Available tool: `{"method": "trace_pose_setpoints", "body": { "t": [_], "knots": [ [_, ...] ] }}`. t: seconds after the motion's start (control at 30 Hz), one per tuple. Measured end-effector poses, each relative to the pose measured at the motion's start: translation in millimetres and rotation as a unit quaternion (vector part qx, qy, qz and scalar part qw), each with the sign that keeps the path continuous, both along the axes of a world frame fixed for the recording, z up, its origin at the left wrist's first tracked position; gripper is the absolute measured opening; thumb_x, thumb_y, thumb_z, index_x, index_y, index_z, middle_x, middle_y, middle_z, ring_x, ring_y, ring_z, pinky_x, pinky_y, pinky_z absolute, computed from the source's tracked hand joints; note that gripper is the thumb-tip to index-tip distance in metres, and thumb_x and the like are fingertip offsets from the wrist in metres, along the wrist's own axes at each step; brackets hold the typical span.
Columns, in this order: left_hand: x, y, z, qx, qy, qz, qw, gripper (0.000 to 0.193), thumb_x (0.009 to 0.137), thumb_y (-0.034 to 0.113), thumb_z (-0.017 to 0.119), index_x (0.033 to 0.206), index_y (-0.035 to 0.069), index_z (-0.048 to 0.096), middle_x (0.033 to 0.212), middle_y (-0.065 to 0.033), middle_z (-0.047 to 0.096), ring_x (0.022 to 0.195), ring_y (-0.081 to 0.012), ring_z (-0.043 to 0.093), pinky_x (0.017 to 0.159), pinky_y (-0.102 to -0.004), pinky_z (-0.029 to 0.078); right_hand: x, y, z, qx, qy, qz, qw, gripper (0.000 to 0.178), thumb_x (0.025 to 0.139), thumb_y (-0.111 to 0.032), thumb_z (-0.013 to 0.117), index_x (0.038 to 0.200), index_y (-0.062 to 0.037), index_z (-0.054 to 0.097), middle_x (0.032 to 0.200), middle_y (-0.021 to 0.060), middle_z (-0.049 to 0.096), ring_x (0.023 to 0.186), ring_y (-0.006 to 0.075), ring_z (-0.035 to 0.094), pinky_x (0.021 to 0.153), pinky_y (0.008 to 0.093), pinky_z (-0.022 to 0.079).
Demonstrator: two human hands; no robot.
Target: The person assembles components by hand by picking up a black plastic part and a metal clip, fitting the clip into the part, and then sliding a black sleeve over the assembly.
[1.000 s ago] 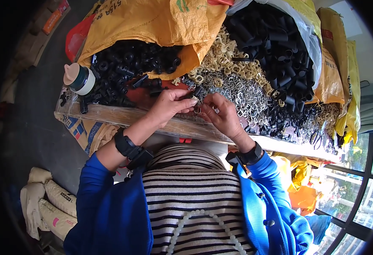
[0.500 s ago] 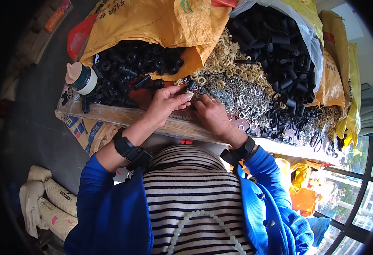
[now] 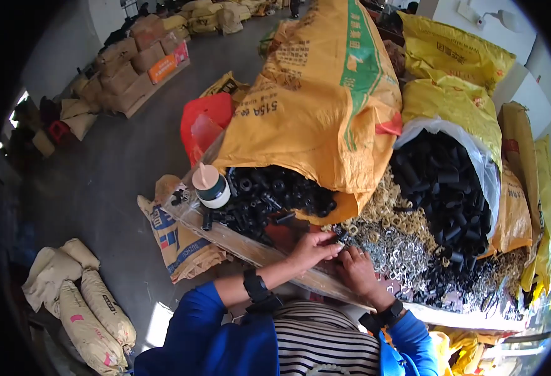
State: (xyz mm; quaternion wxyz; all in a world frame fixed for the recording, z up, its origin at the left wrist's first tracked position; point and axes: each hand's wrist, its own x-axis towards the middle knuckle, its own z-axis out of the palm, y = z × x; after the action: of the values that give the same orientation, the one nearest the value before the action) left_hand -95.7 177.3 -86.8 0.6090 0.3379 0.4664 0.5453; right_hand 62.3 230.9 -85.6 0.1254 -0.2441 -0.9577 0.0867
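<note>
My left hand (image 3: 312, 252) is closed, with thumb and fingers pinching a small black plastic fitting (image 3: 337, 238) that has a pale piece at its lower end. Close beside it, the curled fingers of my right hand (image 3: 358, 271) come near the pale end; whatever they may grip is hidden. Both hands are above the near edge of the worktable. Silvery metal clips (image 3: 401, 260) lie heaped right of my right hand. Beyond them spreads a pile of beige plastic rings (image 3: 391, 210). Black plastic fittings (image 3: 269, 194) spill from a big orange woven sack (image 3: 313, 106).
A lidded cup (image 3: 212, 188) stands at the table's left end by a red bag (image 3: 205, 125). Black tubes (image 3: 445, 188) fill a lined sack on the right. Pale sacks (image 3: 90, 307) lie on the floor at left; cardboard boxes (image 3: 131, 69) are stacked farther off.
The view has swung up and left, showing more floor and the whole orange sack. My left hand still pinches the fitting. My right fingers have come closer to it.
</note>
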Motion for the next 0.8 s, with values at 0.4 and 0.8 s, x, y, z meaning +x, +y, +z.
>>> {"method": "trace_pose_setpoints", "body": {
  "t": [0.4, 0.8],
  "knots": [
    [0.8, -2.0, -5.2, 0.018, 0.05, -0.001, 0.999, 0.039, 0.076, 0.01, 0.057, 0.112, -0.001, 0.044, 0.083, -0.0017, 0.056, 0.069, -0.0051, 0.051, 0.062, -0.0187, 0.044, -2.2, -5.1, 2.5, 0.123, -0.054, 0.041, 0.99, 0.011, 0.07, -0.011, 0.044, 0.08, -0.0062, 0.047, 0.08, 0.0093, 0.048, 0.078, 0.0221, 0.048, 0.065, 0.0341, 0.036],
    [-2.0, -2.6, -2.9, -0.007, 0.067, -0.019, 0.998, 0.037, 0.077, 0.01, 0.057, 0.111, 0.0, 0.046, 0.09, -0.0031, 0.056, 0.075, -0.0057, 0.052, 0.064, -0.0194, 0.045, 9.2, -2.0, 33.2, -0.211, 0.159, 0.053, 0.963, 0.015, 0.07, -0.003, 0.055, 0.084, -0.0043, 0.05, 0.074, 0.0107, 0.051, 0.066, 0.0243, 0.053, 0.059, 0.0309, 0.042]
  ]
}}
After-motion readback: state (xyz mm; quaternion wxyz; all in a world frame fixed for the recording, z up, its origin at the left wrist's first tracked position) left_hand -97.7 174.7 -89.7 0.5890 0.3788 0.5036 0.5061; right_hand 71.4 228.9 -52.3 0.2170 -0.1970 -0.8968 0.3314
